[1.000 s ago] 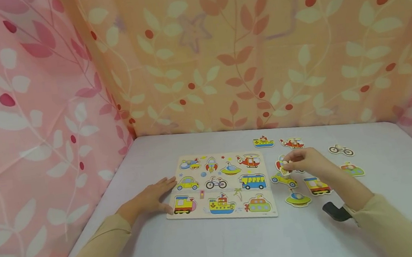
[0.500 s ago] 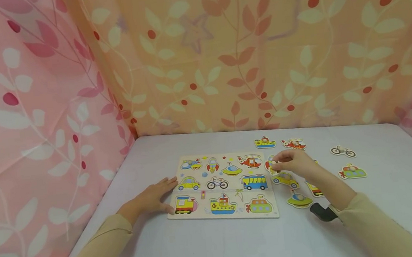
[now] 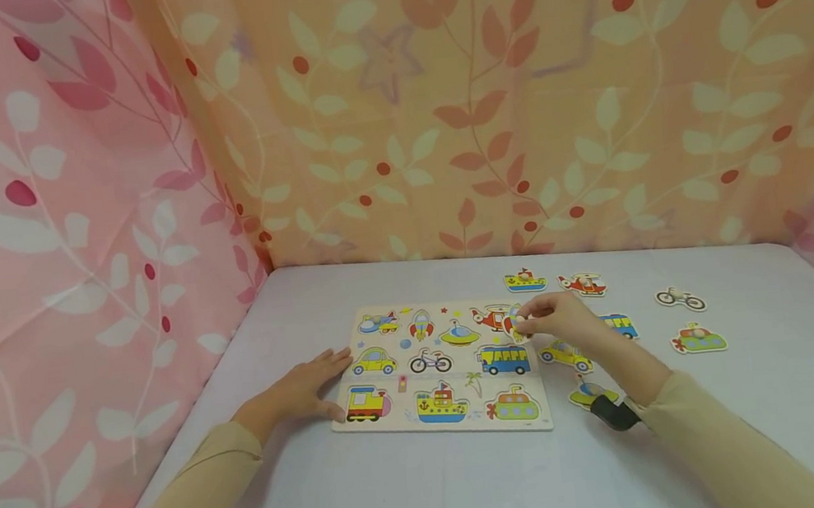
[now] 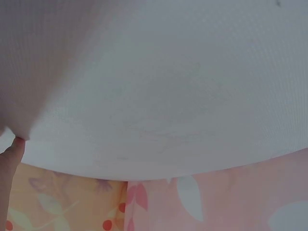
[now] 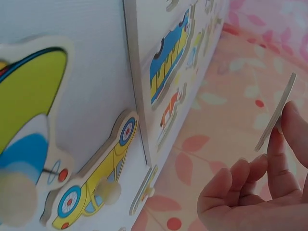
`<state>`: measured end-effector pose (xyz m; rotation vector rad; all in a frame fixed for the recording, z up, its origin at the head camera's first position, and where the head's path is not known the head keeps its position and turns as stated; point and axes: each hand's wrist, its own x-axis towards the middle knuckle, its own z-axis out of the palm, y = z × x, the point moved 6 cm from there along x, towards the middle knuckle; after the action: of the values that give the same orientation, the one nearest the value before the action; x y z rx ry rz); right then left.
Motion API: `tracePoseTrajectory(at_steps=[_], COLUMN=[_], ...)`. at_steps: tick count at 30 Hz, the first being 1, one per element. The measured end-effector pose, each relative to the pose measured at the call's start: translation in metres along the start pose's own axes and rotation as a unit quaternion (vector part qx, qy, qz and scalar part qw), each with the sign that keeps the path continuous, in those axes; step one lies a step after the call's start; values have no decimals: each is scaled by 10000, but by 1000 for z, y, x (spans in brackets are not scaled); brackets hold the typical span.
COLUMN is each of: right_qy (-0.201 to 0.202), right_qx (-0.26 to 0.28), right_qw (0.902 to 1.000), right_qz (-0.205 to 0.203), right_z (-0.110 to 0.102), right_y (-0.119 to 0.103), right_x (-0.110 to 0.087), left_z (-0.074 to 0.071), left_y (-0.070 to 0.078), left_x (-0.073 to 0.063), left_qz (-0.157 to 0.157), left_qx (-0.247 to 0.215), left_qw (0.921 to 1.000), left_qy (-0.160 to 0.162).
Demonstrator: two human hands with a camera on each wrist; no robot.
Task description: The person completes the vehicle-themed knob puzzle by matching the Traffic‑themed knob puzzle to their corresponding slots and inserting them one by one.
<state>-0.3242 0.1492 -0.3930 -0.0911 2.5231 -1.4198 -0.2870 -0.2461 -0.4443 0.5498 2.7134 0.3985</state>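
My right hand (image 3: 559, 321) pinches a wooden rocket puzzle piece (image 3: 513, 324) and holds it over the upper right of the puzzle board (image 3: 398, 367), overlapping the printed helicopter. In the right wrist view the rocket piece (image 5: 275, 115) shows edge-on, gripped between thumb and finger. The left hand (image 3: 306, 384) rests at the board's left edge with fingers spread. Only one finger (image 4: 13, 156) of it shows in the left wrist view. A yellow car piece (image 3: 565, 356) lies beside the board's right edge, below the right hand.
Right of the board lie more knobbed pieces: a ship (image 3: 525, 280), a helicopter (image 3: 583, 284), a bicycle (image 3: 681, 299), a submarine (image 3: 699, 337), a bus (image 3: 619, 326) and a flying saucer (image 3: 591, 391) partly behind a black wrist device (image 3: 615, 414). Patterned curtains (image 3: 393, 123) stand behind.
My right hand has moved left with the rocket piece, from among the loose pieces to over the board. The bus piece has come into view. The left hand stays put.
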Motion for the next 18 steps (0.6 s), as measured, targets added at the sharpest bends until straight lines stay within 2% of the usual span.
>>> tracePoseTrajectory(at_steps=[12, 18], right_qy=[-137, -199], right_qx=[156, 339], right_qw=[9996, 9992], right_qz=[189, 34], right_z=[17, 27], right_y=[-9, -15], right_x=[15, 24], left_z=[0, 0], left_y=[-3, -3], left_x=[2, 1], left_qz=[5, 53], left_qx=[32, 27], left_qw=[10000, 10000], left_qy=[24, 30])
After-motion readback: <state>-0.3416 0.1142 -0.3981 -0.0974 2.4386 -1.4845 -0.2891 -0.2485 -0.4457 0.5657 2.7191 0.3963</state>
